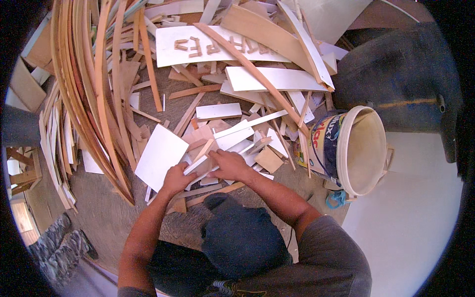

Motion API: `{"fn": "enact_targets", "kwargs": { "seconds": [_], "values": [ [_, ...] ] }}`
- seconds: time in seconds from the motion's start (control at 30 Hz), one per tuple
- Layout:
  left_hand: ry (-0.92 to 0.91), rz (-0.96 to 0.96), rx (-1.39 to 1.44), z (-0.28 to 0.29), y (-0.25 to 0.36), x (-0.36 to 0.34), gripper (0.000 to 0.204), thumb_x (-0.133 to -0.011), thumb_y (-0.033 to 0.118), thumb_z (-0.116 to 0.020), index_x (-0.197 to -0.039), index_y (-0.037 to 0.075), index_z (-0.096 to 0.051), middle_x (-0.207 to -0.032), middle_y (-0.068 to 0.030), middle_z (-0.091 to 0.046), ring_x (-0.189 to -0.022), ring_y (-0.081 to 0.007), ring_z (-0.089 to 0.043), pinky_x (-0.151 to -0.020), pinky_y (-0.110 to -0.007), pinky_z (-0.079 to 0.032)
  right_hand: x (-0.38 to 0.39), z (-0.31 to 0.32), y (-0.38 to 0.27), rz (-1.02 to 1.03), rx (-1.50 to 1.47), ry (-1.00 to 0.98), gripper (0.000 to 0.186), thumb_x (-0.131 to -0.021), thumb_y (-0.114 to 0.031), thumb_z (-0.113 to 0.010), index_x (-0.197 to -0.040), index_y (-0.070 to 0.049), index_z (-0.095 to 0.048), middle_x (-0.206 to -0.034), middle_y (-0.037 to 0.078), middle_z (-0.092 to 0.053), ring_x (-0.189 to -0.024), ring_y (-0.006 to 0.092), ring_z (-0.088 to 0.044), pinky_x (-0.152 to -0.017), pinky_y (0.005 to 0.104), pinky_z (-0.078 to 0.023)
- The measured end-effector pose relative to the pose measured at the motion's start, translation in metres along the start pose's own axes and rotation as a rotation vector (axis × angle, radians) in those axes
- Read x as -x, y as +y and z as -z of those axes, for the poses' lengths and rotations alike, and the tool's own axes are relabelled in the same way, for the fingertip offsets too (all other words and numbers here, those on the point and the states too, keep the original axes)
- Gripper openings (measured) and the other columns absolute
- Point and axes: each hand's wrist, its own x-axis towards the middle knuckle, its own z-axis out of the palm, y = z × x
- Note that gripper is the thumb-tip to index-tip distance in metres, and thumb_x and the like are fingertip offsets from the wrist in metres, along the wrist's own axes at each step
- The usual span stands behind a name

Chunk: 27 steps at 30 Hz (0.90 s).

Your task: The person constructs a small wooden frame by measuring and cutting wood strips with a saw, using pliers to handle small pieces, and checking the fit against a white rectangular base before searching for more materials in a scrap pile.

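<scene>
Both hands are low in a heap of wood offcuts. My left hand (175, 180) has its fingers closed at the near-left end of a narrow white-faced wood strip (196, 164). My right hand (229, 166) grips around the far end of that strip, its thumb below and fingers over the top; the fingertips are partly hidden. A short bare-wood piece (206, 148) lies against the strip, beyond the hands. Left of my left hand rests a large square white board (161, 157). Past my right hand lies a small tan wood block (268, 160).
Long curved wood strips (99, 99) stand in a bundle at the left. A big paint bucket (363, 151) lies on its side at the right, near a dark rounded container (401, 84). A white board with wooden letter shapes (217, 47) sits at the back.
</scene>
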Motion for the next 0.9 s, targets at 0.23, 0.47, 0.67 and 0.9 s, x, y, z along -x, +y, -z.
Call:
{"fn": "enact_targets", "kwargs": {
  "seconds": [0.23, 0.47, 0.67, 0.9],
  "values": [
    [0.126, 0.093, 0.219, 0.002, 0.036, -0.017, 0.029, -0.089, 0.028, -0.073, -0.091, 0.0, -0.068, -0.071, -0.0155, -0.069, -0.068, -0.0246, -0.071, -0.066, -0.038, -0.055, -0.025, 0.016, 0.025, -0.19, 0.29, 0.276, 0.049, -0.087, -0.042, -0.069, -0.108, 0.001, -0.065, -0.11, 0.02, -0.067, -0.108, 0.0336, -0.066, -0.085, 0.0489, -0.055],
    [0.095, 0.141, 0.613, -0.006, 0.01, -0.034, 0.019, -0.091, 0.006, -0.065, -0.108, -0.001, -0.057, -0.075, -0.0085, -0.066, -0.061, -0.0204, -0.067, -0.057, -0.036, -0.054, -0.033, 0.013, 0.022, -0.306, -0.232, 0.387, 0.044, -0.084, -0.039, -0.072, -0.11, -0.003, -0.069, -0.111, 0.02, -0.071, -0.108, 0.0366, -0.066, -0.095, 0.0466, -0.053],
    [0.061, 0.162, 0.747, -0.014, -0.008, -0.027, 0.013, -0.092, 0.001, -0.06, -0.104, 0.0, -0.055, -0.071, -0.0075, -0.059, -0.056, -0.0205, -0.064, -0.053, -0.035, -0.052, 0.033, 0.021, 0.117, -0.599, -0.171, 1.276, 0.017, -0.091, -0.013, -0.063, -0.102, 0.0, -0.069, -0.101, 0.021, -0.069, -0.099, 0.039, -0.063, -0.092, 0.0491, -0.046],
    [0.042, 0.122, 0.694, -0.024, 0.009, -0.024, 0.011, -0.092, 0.002, -0.058, -0.102, 0.0, -0.056, -0.071, -0.0065, -0.059, -0.056, -0.019, -0.061, -0.052, -0.034, -0.053, 0.035, -0.005, 0.203, -1.037, -0.502, 1.036, 0.048, -0.091, -0.039, -0.065, -0.109, 0.005, -0.072, -0.104, 0.028, -0.072, -0.096, 0.046, -0.068, -0.086, 0.0504, -0.051]
  ]
}}
